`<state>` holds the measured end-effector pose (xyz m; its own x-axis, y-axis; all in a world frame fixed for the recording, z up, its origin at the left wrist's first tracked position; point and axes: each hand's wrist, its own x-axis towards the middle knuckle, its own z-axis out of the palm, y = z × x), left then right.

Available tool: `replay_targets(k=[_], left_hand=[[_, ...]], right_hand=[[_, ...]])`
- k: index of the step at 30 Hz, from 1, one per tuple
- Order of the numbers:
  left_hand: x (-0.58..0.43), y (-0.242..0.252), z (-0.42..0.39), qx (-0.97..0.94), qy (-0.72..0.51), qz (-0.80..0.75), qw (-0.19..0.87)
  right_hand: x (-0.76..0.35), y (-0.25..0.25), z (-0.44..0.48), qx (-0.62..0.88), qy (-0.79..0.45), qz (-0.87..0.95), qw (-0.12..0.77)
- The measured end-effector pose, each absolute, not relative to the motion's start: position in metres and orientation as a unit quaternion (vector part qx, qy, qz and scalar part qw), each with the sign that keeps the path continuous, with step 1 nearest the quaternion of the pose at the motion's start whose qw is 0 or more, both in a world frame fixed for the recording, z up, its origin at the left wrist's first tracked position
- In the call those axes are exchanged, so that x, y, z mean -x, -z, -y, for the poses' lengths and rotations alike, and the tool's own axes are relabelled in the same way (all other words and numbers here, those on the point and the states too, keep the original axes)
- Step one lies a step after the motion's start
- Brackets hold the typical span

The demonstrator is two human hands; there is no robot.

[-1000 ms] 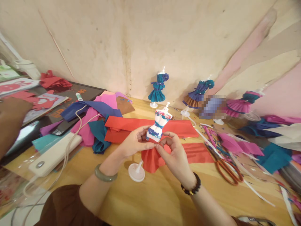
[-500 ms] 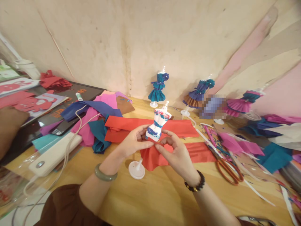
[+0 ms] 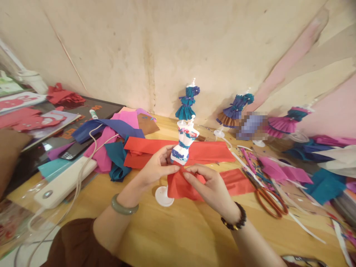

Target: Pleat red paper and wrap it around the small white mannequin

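Note:
A small white mannequin (image 3: 184,142) with blue and red patches stands tilted at the middle of the view, its round white base (image 3: 164,196) just above the wood. Around its lower body my left hand (image 3: 159,165) is closed, the thumb pressing the upper edge of a red cloth (image 3: 185,186). That cloth hangs below the mannequin's waist and hides part of the stand. My right hand (image 3: 210,183) pinches the same cloth between thumb and fingers, just right of my left thumb.
Red strips (image 3: 211,150) lie behind my hands. Orange-handled scissors (image 3: 271,202) and scraps are to the right. Three dressed mannequins, one in teal (image 3: 185,105), stand by the wall. At left are a white power strip (image 3: 65,181), cables, coloured cloth and another person's arm (image 3: 11,155).
The mannequin has shifted slightly left and stands more upright; its base has moved a little right and up. My right fingers have drawn together on the red cloth.

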<state>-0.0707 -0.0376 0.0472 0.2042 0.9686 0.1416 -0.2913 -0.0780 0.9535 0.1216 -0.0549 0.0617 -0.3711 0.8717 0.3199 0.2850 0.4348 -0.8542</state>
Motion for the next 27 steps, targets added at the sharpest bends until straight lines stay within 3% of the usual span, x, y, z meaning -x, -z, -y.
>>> replay_targets(k=[27], left_hand=[[0.0669, -0.0493, 0.0419, -0.504, -0.519, -0.318, 0.613]], right_hand=[[-0.1129, -0.0558, 0.0567, 0.446, -0.394, 0.676, 0.435]])
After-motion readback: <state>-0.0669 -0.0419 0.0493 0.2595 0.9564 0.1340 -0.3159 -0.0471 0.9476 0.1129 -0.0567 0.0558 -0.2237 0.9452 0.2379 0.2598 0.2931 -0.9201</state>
